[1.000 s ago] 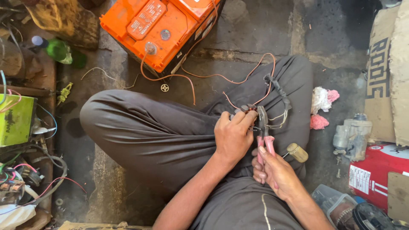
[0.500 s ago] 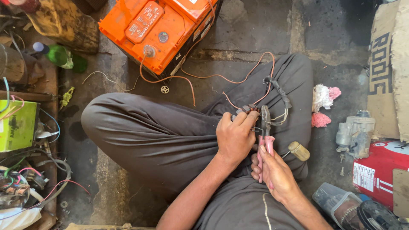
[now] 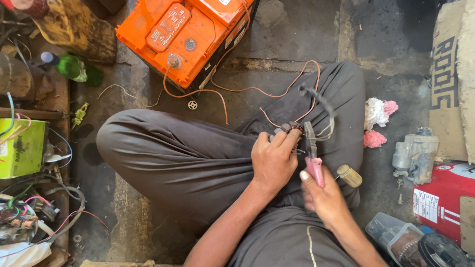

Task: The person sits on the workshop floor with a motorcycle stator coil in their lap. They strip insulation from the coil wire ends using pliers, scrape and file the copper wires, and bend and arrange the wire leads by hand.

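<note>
Head view, person seated cross-legged on a concrete floor [image 3: 307,44]. Left hand [image 3: 273,160] curled, fingers pressed together and pinching a small dark connector [image 3: 291,128] at the fingertips, over the right knee. Right hand [image 3: 324,198] wrapped shut around the pink handles of a pair of pliers [image 3: 311,158]; the metal nose points up, its tip just beside the connector. Whether the nose touches the connector: cannot tell. Right hand slightly blurred.

Thin reddish-brown wires [image 3: 277,91] run from the connector across the knee to an orange battery [image 3: 185,34] standing on the floor ahead of the legs. A grey cable [image 3: 324,106] loops above the pliers. A screwdriver with a yellowish handle [image 3: 350,175] lies on the thigh, just right of the right hand. Pink and white rag [image 3: 378,123] on the floor near the knee.
</note>
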